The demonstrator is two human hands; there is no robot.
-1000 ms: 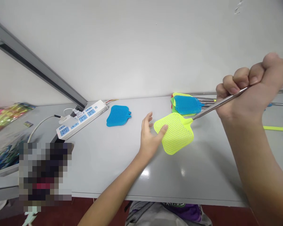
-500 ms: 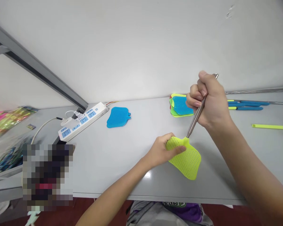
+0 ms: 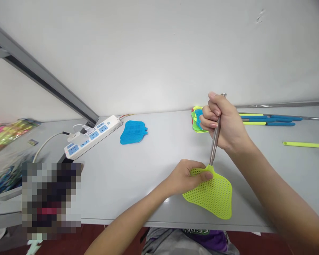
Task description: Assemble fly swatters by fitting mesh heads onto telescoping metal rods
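Note:
A yellow-green perforated fly swatter head (image 3: 215, 196) hangs over the front of the table, pinched between the thumb and fingers of my left hand (image 3: 187, 177). A metal rod (image 3: 214, 147) stands in the neck of that head, tilted slightly to the right at its top. Wrapped around the rod's upper part is my right hand (image 3: 223, 122), with the rod's end sticking out above the fist. Behind the right hand lies a stack of swatter heads (image 3: 198, 118) in green, yellow and blue, partly hidden.
A blue swatter head (image 3: 133, 132) lies left of centre, near a white power strip (image 3: 93, 136). At the right are swatter handles with blue grips (image 3: 281, 119), metal rods (image 3: 271, 105) along the wall and a yellow-green tube (image 3: 303, 144). Bagged items (image 3: 16, 132) lie far left.
Both hands have come lower and nearer with the swatter head and rod. The right hand has also shifted left, and the rod stands more upright.

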